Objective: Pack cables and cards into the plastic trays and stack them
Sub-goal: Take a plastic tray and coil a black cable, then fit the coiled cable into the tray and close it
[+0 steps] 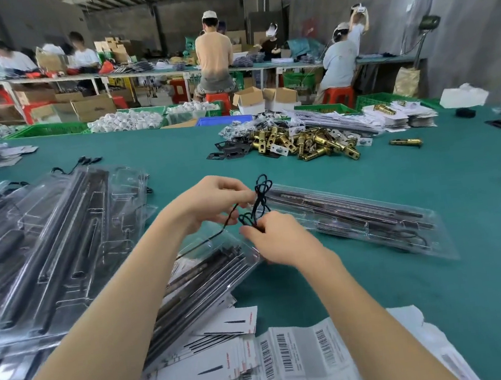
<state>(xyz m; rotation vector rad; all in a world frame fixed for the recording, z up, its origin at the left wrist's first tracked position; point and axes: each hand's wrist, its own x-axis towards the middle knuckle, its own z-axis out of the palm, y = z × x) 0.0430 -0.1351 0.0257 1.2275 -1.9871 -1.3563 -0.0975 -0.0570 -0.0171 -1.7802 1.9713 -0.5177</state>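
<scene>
Cable (258,203): thin, black, bunched in loose loops, held up above the green table (407,265) between both hands. Left hand (213,202) pinches one strand between thumb and fingertips, other fingers curled. Right hand (275,238) pinches the lower end of the loops, fingers curled in. One strand trails down left toward the clear tray (209,275) lying just below the hands. Second clear tray (355,218) lies beyond the right hand, dark rods inside. Pile of trays (55,243) stacked at left, overlapping. White cards (218,359) with barcodes fanned out near the table edge, partly under the forearms. Brass parts (306,142) heaped farther back. People work at benches behind.
</scene>
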